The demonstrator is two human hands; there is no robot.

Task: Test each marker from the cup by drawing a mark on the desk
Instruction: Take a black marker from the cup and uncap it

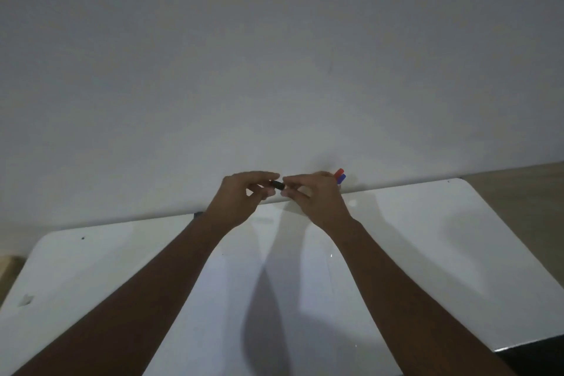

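Both my hands are raised over the far edge of the white desk (pixel 427 238). A black marker (pixel 277 185) spans the gap between them. My left hand (pixel 244 195) pinches its black end, and my right hand (pixel 311 195) grips the other end, which the fingers hide. Whether the black piece is a cap, on or pulled off, I cannot tell. Just behind my right hand the red marker tip (pixel 338 173) and the blue marker tip (pixel 341 178) stick up. The cup that holds them is hidden by my right hand.
A plain grey wall (pixel 274 55) rises directly behind the desk. Brown floor (pixel 525 192) shows to the right of the desk. A small dark speck (pixel 82 237) lies near the desk's far left corner, and a faint grey smudge (pixel 26 300) near its left edge.
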